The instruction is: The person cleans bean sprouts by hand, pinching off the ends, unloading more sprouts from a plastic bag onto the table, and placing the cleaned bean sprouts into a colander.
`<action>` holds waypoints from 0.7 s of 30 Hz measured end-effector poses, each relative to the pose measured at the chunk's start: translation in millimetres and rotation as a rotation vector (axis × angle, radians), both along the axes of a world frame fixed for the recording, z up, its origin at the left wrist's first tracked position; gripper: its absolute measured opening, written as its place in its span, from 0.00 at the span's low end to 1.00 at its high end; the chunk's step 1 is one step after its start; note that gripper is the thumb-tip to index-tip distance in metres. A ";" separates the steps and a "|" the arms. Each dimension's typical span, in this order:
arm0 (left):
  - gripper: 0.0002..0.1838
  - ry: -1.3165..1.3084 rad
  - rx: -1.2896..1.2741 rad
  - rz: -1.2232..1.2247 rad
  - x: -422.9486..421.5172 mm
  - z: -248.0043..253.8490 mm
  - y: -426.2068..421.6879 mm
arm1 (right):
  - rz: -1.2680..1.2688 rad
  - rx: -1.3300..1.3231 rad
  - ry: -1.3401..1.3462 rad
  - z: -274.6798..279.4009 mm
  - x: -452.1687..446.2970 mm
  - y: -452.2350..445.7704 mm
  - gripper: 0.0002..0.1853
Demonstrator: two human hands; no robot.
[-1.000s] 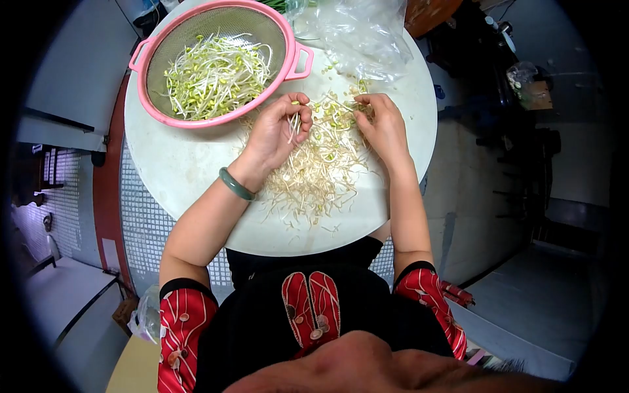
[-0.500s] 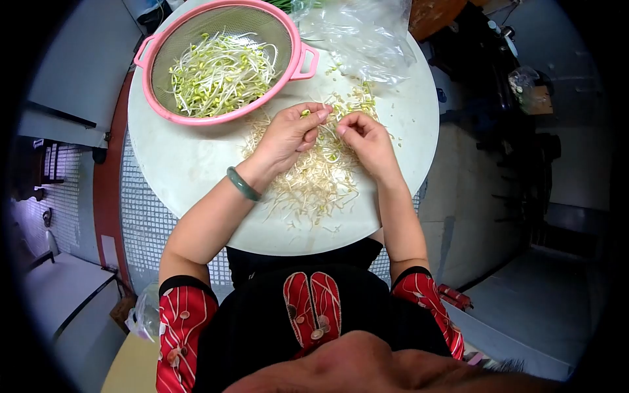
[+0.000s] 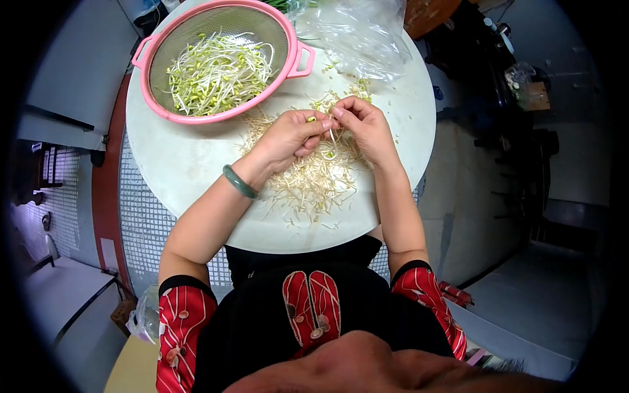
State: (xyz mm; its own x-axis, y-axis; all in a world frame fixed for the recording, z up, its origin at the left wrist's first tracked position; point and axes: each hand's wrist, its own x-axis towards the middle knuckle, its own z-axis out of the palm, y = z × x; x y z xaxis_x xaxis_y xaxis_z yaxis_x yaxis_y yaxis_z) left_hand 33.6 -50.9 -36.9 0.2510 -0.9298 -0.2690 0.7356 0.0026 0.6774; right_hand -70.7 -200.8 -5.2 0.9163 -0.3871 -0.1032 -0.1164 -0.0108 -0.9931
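My left hand (image 3: 296,134) is closed, with a bean sprout (image 3: 332,135) pinched at its fingertips and a yellow-green sprout head showing between thumb and fingers. Close against it, my right hand (image 3: 364,124) pinches with thumb and forefinger at the upper part of the same sprout. Both hands hover over a loose pile of pale sprout bits (image 3: 314,187) on the round table. Up and to the left, a pink-rimmed mesh colander (image 3: 149,98) holds a heap of bean sprouts (image 3: 219,75) with yellow-green heads.
A clear plastic bag (image 3: 367,39) lies at the far side of the round white table (image 3: 196,164), with some green stalks (image 3: 278,5) beside it. Small sprout scraps are scattered near the bag. A tiled floor (image 3: 141,216) shows beyond the table's left edge.
My right hand has moved slightly up and left to meet my left hand at the fingertips. A white sprout stem now hangs visibly between them.
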 end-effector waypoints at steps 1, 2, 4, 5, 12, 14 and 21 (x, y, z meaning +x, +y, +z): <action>0.07 0.006 -0.013 -0.011 1.1 -1.4 0.3 | -0.007 -0.016 -0.021 -0.5 -0.9 0.4 0.06; 0.07 0.013 -0.027 -0.023 2.4 -3.1 0.7 | -0.014 -0.031 -0.041 -1.2 -1.7 0.3 0.05; 0.07 0.019 -0.039 -0.033 2.3 -6.6 0.0 | -0.021 -0.069 -0.056 -8.3 -3.5 -1.2 0.04; 0.07 0.017 -0.037 -0.028 1.5 -8.2 -0.4 | -0.025 -0.087 -0.063 -10.6 -4.7 -1.6 0.03; 0.08 -0.002 -0.055 0.191 7.6 -0.3 1.4 | 0.122 -0.910 -0.394 11.2 -22.9 2.2 0.06; 0.08 0.087 -0.103 0.222 12.1 -4.1 2.6 | 0.352 -0.924 -0.369 21.6 -33.3 -9.8 0.06; 0.08 0.162 -0.127 0.204 15.3 -5.4 4.4 | -0.010 -0.785 0.071 -6.4 -45.9 -14.8 0.05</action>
